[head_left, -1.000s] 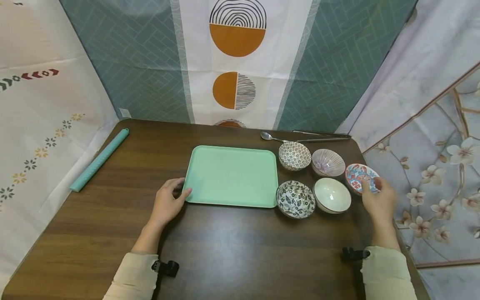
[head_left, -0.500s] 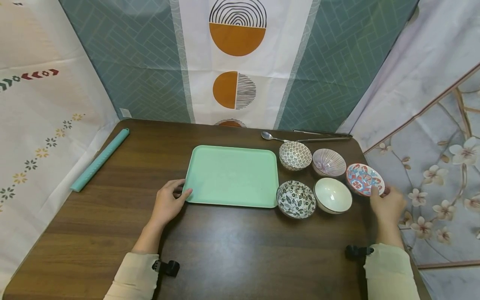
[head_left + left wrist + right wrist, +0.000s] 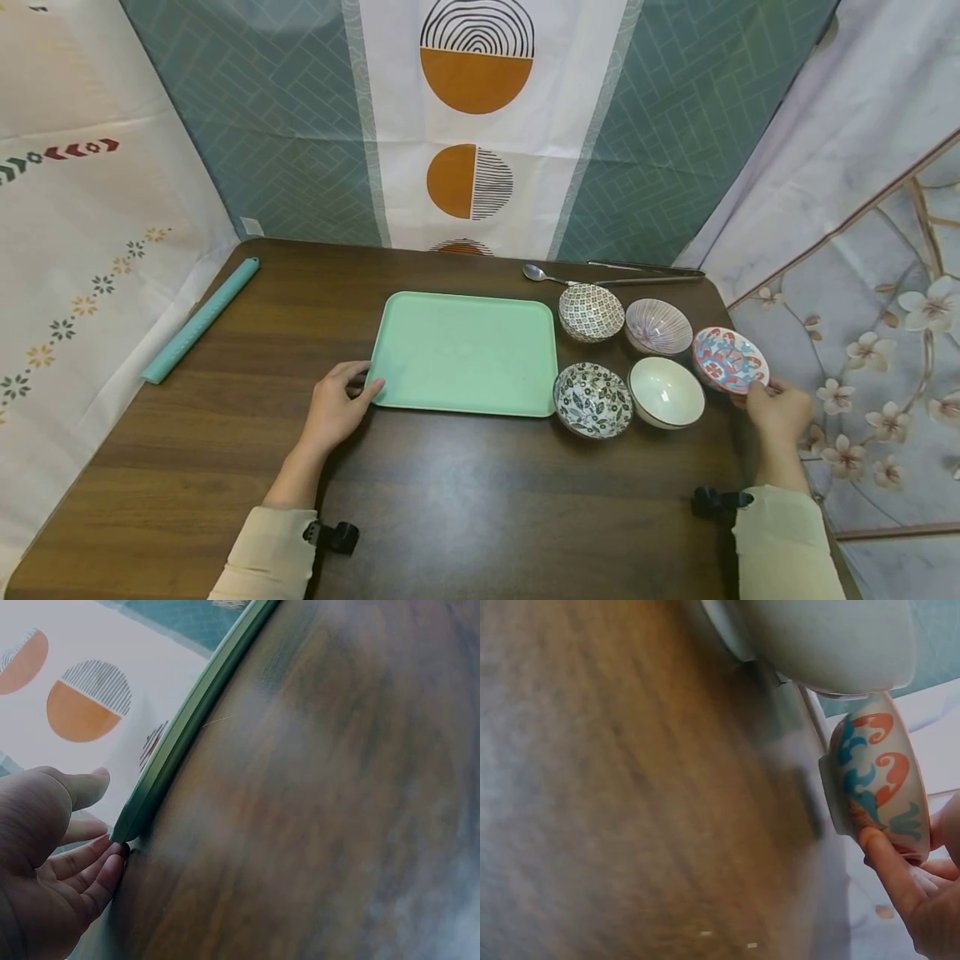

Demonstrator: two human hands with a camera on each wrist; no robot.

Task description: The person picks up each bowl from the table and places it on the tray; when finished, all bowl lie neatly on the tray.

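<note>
My left hand (image 3: 341, 402) holds the left edge of a mint-green tray (image 3: 465, 354) near its front corner. In the left wrist view, the fingertips meet the tray corner from below, with the thumb above it. At the table's right side my right hand (image 3: 780, 417) grips the near right side of a small red, blue and white bowl (image 3: 729, 358). From the right wrist view, one finger presses the outer wall of this patterned bowl (image 3: 877, 780) while another lies by its rim. A white bowl (image 3: 665, 392) stands just left of it.
Between the tray and the hand-held bowl stand a leaf-patterned bowl (image 3: 592, 402), a lattice-patterned bowl (image 3: 590, 312) and a purple-striped bowl (image 3: 658, 325). Behind them lie a spoon (image 3: 534, 272) and a thin dark utensil (image 3: 637, 267). A teal roll (image 3: 202, 319) lies along the left edge.
My right hand has shifted right and slightly toward me; its thumb has left the bowl's inside for the near right rim. Left hand, tray and bowls look unmoved.
</note>
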